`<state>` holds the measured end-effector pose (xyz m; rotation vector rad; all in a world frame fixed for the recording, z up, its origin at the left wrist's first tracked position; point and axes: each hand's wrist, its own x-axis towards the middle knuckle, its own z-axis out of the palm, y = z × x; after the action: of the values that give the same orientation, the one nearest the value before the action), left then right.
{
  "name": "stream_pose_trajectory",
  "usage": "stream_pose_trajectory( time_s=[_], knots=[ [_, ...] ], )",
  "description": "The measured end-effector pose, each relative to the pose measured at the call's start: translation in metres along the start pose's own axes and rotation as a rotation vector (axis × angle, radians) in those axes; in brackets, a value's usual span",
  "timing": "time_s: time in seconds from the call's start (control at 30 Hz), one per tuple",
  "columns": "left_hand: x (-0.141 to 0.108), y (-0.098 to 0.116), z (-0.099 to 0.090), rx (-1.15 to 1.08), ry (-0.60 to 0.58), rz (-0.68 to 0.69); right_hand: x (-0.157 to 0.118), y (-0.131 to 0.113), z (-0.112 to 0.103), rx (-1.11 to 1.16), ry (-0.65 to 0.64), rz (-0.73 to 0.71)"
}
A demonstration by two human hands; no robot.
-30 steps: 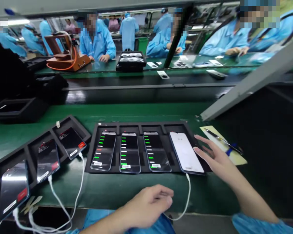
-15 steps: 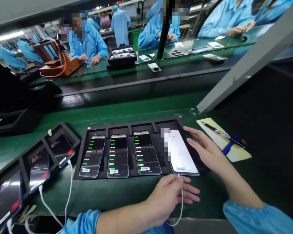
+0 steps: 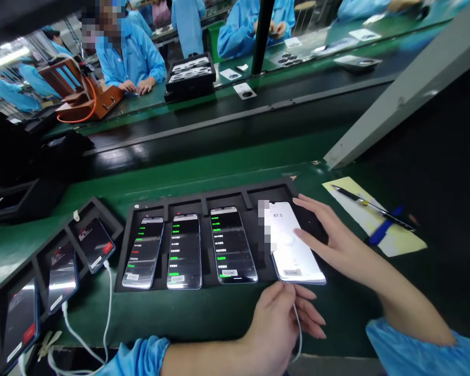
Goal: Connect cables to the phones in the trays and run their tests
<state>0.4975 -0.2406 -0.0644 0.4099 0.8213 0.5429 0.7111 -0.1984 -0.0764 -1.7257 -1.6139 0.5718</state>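
A phone with a bright white screen (image 3: 297, 250) lies at the right end of a black foam tray (image 3: 227, 194). Thumb and forefinger of my left hand (image 3: 276, 318) pinch the end of a white cable (image 3: 298, 334) at the phone's lower edge; the other fingers are spread. My right hand (image 3: 329, 230) is open, its thumb over the phone's screen and its fingers along the right side. To the left in the same tray lie three phones with dark screens and coloured text lines (image 3: 144, 253), (image 3: 185, 250), (image 3: 234, 245).
An angled black tray (image 3: 39, 261) at the left holds several phones, some with white cables. A pen (image 3: 372, 208) and blue item lie on yellow paper (image 3: 405, 245). A grey beam (image 3: 399, 99) slants at right. People in blue work across the line.
The view has shifted slightly. My right thumb has moved onto the white screen, which now shows a number near its top. My left hand still pinches the cable end.
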Motion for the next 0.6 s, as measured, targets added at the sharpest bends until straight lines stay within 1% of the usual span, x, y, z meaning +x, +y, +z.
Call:
stream_pose_trajectory(
  time_s=[0.17, 0.33, 0.47, 0.6],
  knots=[
    [-0.002, 0.004, 0.0, -0.01, 0.01, 0.006, -0.013, -0.01, 0.007, 0.03, 0.023, 0.03],
    [-0.003, 0.004, 0.002, -0.032, 0.001, 0.002, -0.022, -0.003, 0.003, 0.151, 0.022, 0.067],
    [-0.004, 0.004, 0.003, -0.041, 0.005, 0.022, -0.024, -0.004, 0.004, 0.108, 0.033, 0.03],
    [-0.003, 0.004, 0.002, -0.047, 0.005, 0.027, -0.024, -0.009, 0.007, 0.063, 0.049, 0.062]
  ],
)
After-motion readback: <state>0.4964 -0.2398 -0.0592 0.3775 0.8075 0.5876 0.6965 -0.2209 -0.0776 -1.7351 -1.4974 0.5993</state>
